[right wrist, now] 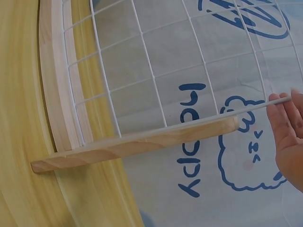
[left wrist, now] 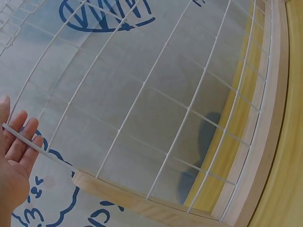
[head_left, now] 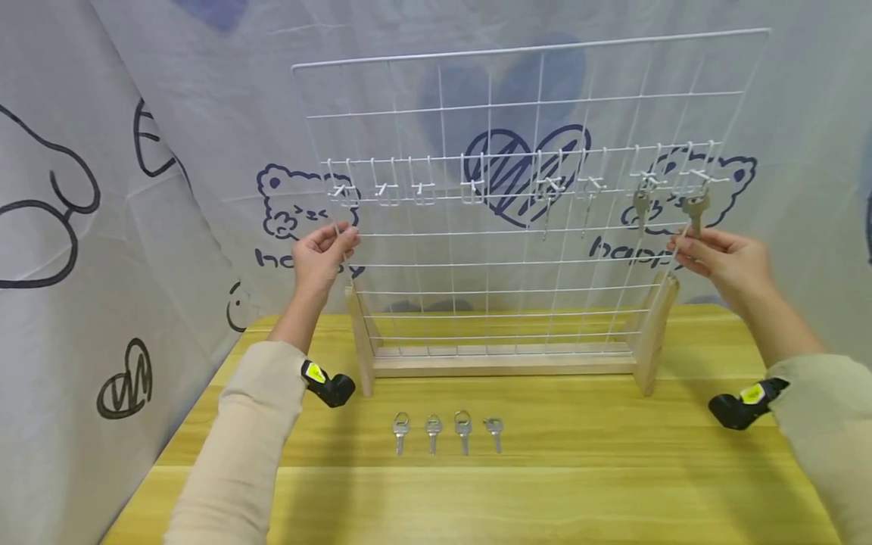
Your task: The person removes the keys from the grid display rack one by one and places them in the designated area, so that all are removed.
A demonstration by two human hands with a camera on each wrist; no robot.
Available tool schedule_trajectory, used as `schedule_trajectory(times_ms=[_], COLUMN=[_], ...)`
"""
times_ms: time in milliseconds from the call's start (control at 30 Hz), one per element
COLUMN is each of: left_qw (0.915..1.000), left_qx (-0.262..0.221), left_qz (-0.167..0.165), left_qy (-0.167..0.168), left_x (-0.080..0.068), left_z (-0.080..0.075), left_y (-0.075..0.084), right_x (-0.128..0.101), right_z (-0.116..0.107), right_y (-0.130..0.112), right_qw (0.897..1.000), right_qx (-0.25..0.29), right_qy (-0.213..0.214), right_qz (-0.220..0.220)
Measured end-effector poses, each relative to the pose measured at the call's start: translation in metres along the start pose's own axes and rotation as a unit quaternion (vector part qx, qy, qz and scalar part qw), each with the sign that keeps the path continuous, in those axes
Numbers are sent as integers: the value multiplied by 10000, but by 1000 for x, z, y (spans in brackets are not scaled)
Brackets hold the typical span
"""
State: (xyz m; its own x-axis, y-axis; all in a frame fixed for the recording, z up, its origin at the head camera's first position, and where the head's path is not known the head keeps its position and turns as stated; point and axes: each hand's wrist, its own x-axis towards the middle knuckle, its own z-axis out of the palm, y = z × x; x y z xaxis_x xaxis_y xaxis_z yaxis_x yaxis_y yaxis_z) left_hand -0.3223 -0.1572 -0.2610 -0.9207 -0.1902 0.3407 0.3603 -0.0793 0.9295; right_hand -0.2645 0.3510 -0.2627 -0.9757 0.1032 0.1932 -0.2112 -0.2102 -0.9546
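Observation:
A white wire grid stands upright in a wooden stand at the back of a yellow table. My left hand grips the grid's left edge wire, which lies across my fingers in the left wrist view. At the opposite edge my right hand holds the wire, seen over the fingers above the stand's post. Two keys hang from the right-hand hooks, just above that hand. Several loose keys lie in a row in front of the stand.
A row of white hooks runs across the grid, most of them bare. Printed white fabric closes in the back and left side. Black wrist cameras sit on both sleeves above the tabletop.

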Motion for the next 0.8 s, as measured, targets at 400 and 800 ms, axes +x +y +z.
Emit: schedule_trajectory(times_ms=[400,800], left_qw=[9987,9981], left_qx=[417,429], left_qz=[-274,-421], left_qy=[-119,-143], left_x=[1,4], left_z=[-1,-4], left_y=[6,5], right_x=[-17,-43], right_z=[5,7], right_y=[-2,-13], right_qw=[9988,9547], right_qx=[-410,-2817], right_qy=[187,-861], right_qz=[166,414])
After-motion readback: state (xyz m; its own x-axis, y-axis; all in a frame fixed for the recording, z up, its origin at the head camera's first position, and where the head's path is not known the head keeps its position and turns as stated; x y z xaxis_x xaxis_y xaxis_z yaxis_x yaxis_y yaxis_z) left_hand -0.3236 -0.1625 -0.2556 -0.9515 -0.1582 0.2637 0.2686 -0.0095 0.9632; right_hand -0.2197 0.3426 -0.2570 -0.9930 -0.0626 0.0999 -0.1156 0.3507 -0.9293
